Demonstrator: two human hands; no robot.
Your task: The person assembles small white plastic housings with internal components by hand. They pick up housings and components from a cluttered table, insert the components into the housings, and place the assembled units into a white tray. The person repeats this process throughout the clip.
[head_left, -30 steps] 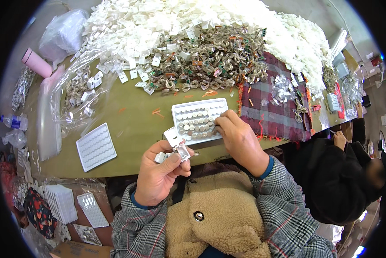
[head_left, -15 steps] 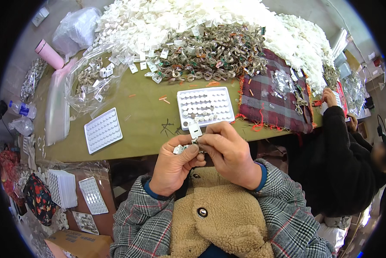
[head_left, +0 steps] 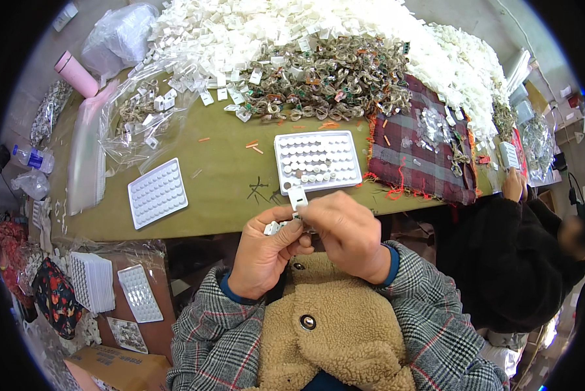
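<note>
Above the near table edge, my left hand [head_left: 263,251] is closed around several small white plastic pieces [head_left: 273,228], with thumb and forefinger pressed together. A flat white plastic housing [head_left: 297,197] with a small slot stands up from between my fingertips. My right hand [head_left: 350,229] is closed at the housing's lower right edge, its fingers curled; whatever they pinch is hidden. Just beyond both hands lies a white tray [head_left: 354,179] with rows of round cavities, some holding small round parts [head_left: 315,177]. Farther left is a second white tray [head_left: 157,193] with similar rows.
White plastic pieces [head_left: 227,29] are heaped at the back, with coiled clear cords [head_left: 325,78] before them. A plaid cloth [head_left: 410,156] bears small clear pieces. A pink tumbler [head_left: 76,75] stands far left. At right, another person in black [head_left: 501,260] handles a white tray [head_left: 509,155].
My right hand has shifted slightly up and its fingers have curled more over the housing. My left hand stays almost in place. The other person's arm at right has drawn back toward the table edge.
</note>
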